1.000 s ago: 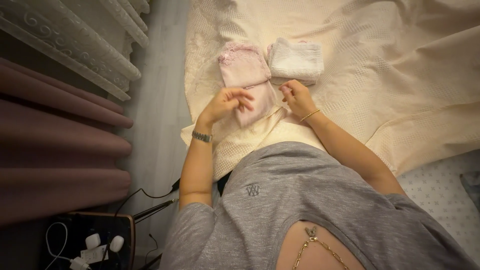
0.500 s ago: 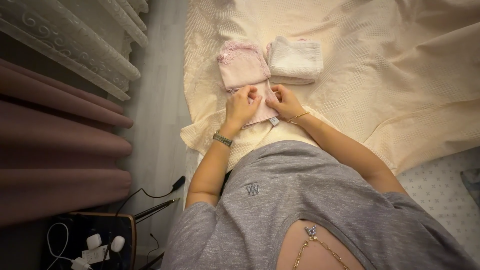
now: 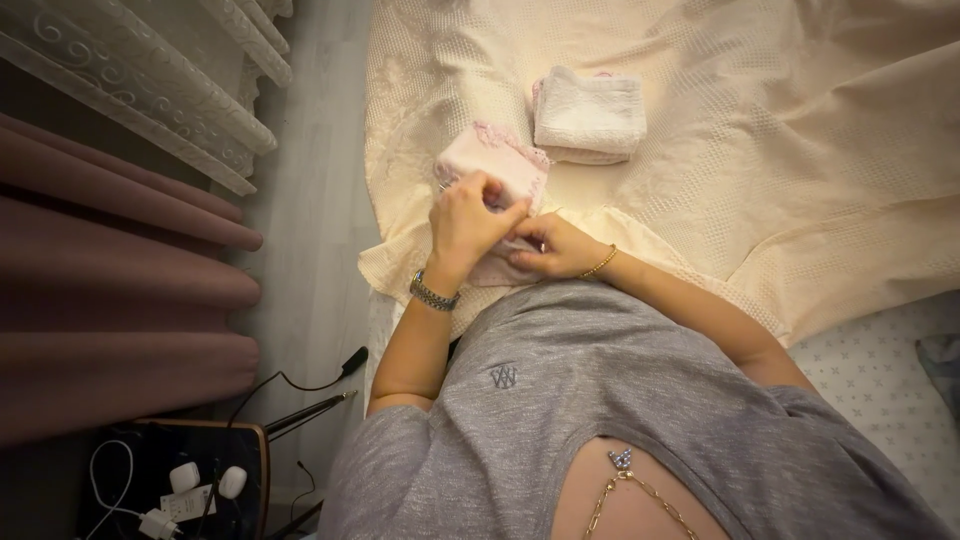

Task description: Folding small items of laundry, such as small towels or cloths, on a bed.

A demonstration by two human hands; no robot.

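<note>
Cream bedspread [image 3: 760, 150]: the textured cover fills the view from 12 to 3 o'clock and carries all the work; its near edge is rucked up just below your hands. Mauve curtain [image 3: 110, 300], with a lace sheer above it, hangs at 9 o'clock beside a strip of pale floor. Dark side table [image 3: 180, 480] at 7 o'clock bears white chargers and cables.

Folded white towel [image 3: 590, 115]: a finished square at 12 o'clock, apart from the piece in hand.

Pink cloth [image 3: 500, 170]: lace-edged, lying at the centre and partly doubled over, its far half raised off the bedspread. Judged from this, you are mid-fold.

Left hand [image 3: 470, 220]: fingers curled, pinching the cloth's raised edge. Right hand [image 3: 560, 250]: at 4 o'clock of the left and touching it, fingers closed on the cloth's near portion, pinning it down.

The next move likely calls for laying the lifted half square over the pinned half, edges matched, then smoothing flat.
</note>
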